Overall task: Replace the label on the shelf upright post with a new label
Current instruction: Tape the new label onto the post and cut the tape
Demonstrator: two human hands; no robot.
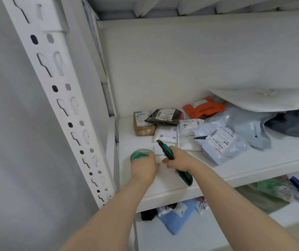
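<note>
Gripping a green utility knife [174, 161], the right hand [179, 160] points its blade toward parcels on the white shelf [253, 165]; the left hand [144, 166] clasps a tape roll [139, 154], a small white label [158, 151] apparently lying between them, right of the slotted upright post [68, 113]

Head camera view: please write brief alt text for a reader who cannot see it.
A person's left hand grips a roll of clear tape on a white shelf while the right hand holds a green utility knife, blade extended, over a white label. Parcels lie behind; the perforated upright post rises at left.
</note>
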